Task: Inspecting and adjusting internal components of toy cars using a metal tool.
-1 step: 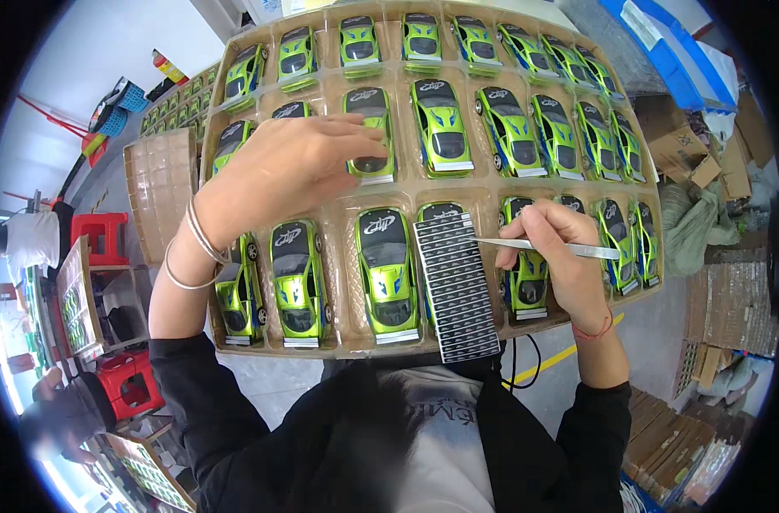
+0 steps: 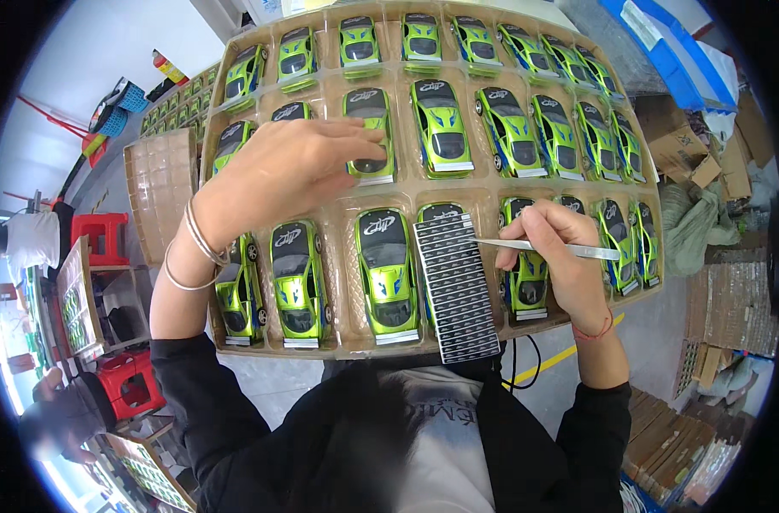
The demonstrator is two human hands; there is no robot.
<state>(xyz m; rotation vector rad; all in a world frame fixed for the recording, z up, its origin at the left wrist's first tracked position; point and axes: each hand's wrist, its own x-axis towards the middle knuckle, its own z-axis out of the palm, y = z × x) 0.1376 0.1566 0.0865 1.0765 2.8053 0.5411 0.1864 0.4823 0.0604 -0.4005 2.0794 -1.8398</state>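
My right hand [image 2: 554, 244] pinches a pair of silver tweezers [image 2: 596, 251]. The tweezer tips point left, at the upper right edge of a sticker sheet [image 2: 456, 291] with rows of small dark labels. This sheet lies over a green toy car [image 2: 441, 210] in the near row and hides most of it. Over the middle row reaches my left hand [image 2: 291, 167], its fingers stretched out across a green toy car [image 2: 368, 104] with a black roof. Whether the fingertips press on that car, I cannot tell. The hand also partly covers another car [image 2: 291, 110].
A clear plastic tray [image 2: 342, 295] holds several rows of green toy cars in front of me. Red stools [image 2: 131, 382] stand on the left. Cardboard boxes [image 2: 676, 141] and stacked cardboard [image 2: 731, 299] fill the right side, below a blue bin [image 2: 672, 51].
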